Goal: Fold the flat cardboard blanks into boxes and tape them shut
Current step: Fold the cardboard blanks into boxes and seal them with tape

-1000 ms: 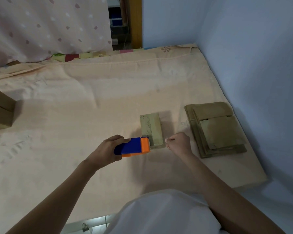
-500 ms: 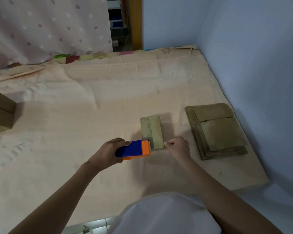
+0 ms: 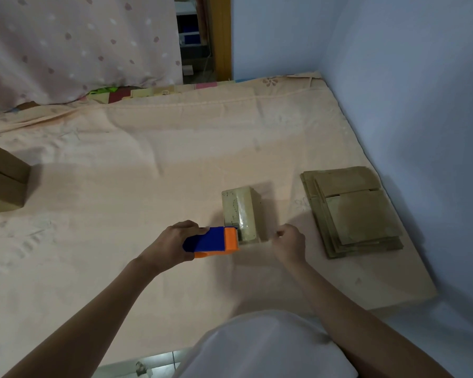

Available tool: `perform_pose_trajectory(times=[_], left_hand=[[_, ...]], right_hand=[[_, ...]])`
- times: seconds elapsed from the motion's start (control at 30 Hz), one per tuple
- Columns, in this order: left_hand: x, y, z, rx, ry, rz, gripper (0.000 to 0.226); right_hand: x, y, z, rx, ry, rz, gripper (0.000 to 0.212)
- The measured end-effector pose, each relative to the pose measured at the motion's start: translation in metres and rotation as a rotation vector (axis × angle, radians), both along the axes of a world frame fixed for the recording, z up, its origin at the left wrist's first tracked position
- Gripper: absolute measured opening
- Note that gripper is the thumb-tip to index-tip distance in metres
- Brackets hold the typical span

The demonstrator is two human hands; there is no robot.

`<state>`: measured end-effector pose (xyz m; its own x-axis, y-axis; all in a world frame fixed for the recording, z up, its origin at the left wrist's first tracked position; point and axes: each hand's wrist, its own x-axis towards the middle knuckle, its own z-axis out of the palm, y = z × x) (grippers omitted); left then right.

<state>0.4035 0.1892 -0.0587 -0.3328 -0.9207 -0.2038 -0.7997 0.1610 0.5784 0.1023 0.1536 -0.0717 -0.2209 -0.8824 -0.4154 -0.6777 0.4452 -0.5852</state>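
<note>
Bed sheet is the work surface, one of it, everything is laid out flat on top

One stack of flat cardboard blanks sits to the right against the wall, within reach of the right hand, probably so the next blank is a short grab; can't count the sheets in it, the edges are too blurred

One finished-looking brown box is parked far left, well apart from the work, likely the done pile

One small box in the centre, between the hands, a glossy tape strip running along its top

One tape dispenser, blue body with orange head, head touching the near end of the small box, looks like the tape-cut point

Left hand wrapped round the dispenser body

Right hand just beside the box's near right corner, fingers curled; can't tell whether it's pinching a tape end or nothing
</note>
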Motion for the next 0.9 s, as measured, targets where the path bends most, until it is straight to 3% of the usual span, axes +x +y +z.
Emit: perform_pose_trajectory(times=[0.2, 0.33, 0.63, 0.8, 0.9], left_hand=[[0.008, 0.009, -0.005, 0.003, -0.029, 0.014, 0.069], [0.001, 0.01, -0.005, -0.002, 0.011, 0.023, 0.069], [-0.02, 0.002, -0.003, -0.011, 0.009, -0.023, 0.066], [-0.028, -0.005, -0.001, -0.01, 0.002, -0.046, 0.065], [-0.035, -0.009, -0.001, -0.013, -0.005, -0.067, 0.065]], right_hand=[[0.016, -0.011, 0.011, -0.03, -0.064, 0.092, 0.043], [0.026, -0.005, 0.005, -0.019, -0.05, 0.183, 0.037], [0.024, -0.008, 0.0, -0.044, 0.099, 0.08, 0.029], [0.019, -0.015, -0.003, -0.019, 0.285, 0.043, 0.031], [0.016, -0.016, -0.004, -0.003, 0.245, -0.001, 0.026]])
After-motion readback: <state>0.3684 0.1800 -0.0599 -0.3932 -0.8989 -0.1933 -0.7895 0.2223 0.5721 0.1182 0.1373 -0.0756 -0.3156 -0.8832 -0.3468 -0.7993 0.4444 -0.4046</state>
